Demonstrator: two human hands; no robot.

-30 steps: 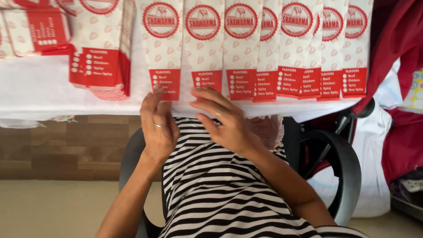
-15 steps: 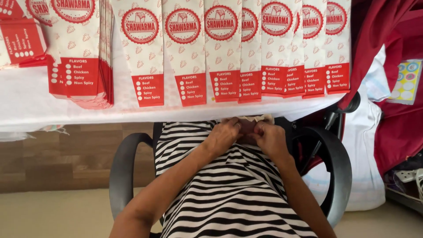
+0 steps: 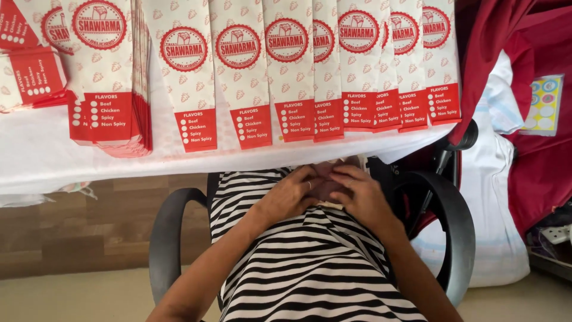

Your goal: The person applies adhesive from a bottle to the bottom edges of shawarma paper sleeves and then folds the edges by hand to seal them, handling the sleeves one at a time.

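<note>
My left hand (image 3: 291,197) and my right hand (image 3: 361,195) meet in my lap, just below the edge of the white table (image 3: 36,164). Their fingertips touch and curl over a small spot between them; whether anything is pinched there is hidden. A ring shows on a left finger. Above the hands, several white paper sleeves (image 3: 247,71) with a round red emblem and a red bottom panel lie side by side, overlapping, along the table's near edge. I wear a black-and-white striped top (image 3: 310,268).
A thick stack of the same sleeves (image 3: 113,77) lies at the left, with a smaller bundle (image 3: 27,74) beyond it. I sit in a black armchair (image 3: 453,232). Red cloth (image 3: 536,149), white fabric and a sheet of round stickers (image 3: 543,104) are at the right.
My hands came down off the table's edge into my lap and closed together. The view has shifted, so the sleeves now sit more to the left.
</note>
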